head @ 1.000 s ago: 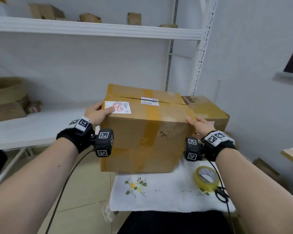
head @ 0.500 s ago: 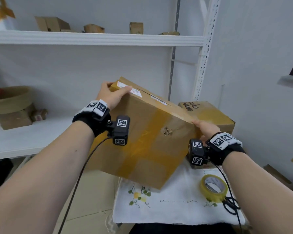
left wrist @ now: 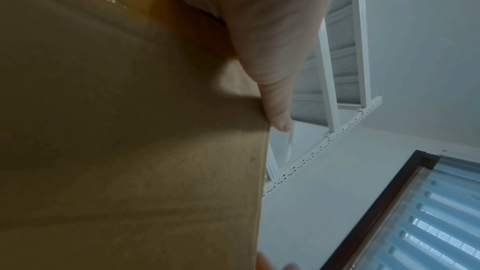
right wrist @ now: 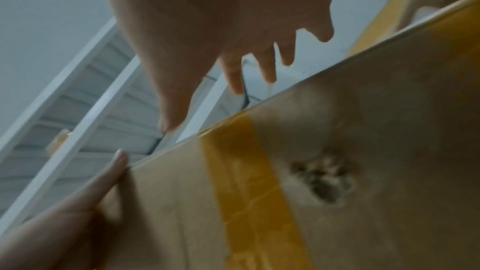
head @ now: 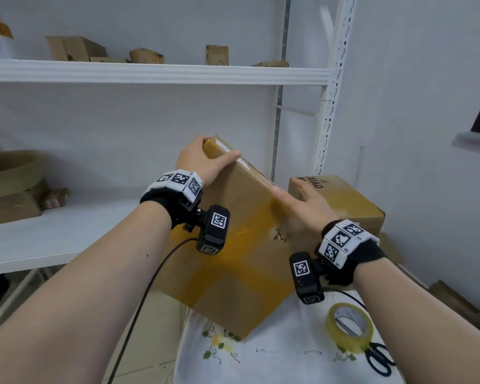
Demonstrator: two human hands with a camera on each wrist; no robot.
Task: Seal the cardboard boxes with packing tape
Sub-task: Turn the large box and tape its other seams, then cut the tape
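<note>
A large cardboard box (head: 233, 259) with yellow-brown tape strips across its face stands tilted on one lower corner over the white cloth (head: 275, 358). My left hand (head: 205, 162) grips its raised upper corner, thumb along the top edge. My right hand (head: 302, 206) hovers at the box's right upper edge with fingers straight and spread, holding nothing. In the left wrist view the thumb (left wrist: 272, 89) lies on the box (left wrist: 130, 130). The right wrist view shows the right hand's fingers (right wrist: 233, 65) above the taped box (right wrist: 350, 202). A roll of yellowish packing tape (head: 349, 332) lies on the cloth at the right.
A second taped box (head: 341, 200) stands behind the right hand. Black scissors (head: 380, 358) lie beside the tape roll. White shelving (head: 150, 73) with small cardboard pieces spans the back wall; a lower shelf (head: 53, 239) runs at the left.
The box has tipped further, its left corner lifted higher by my left hand. My right hand has let go of the right edge and spread its fingers.
</note>
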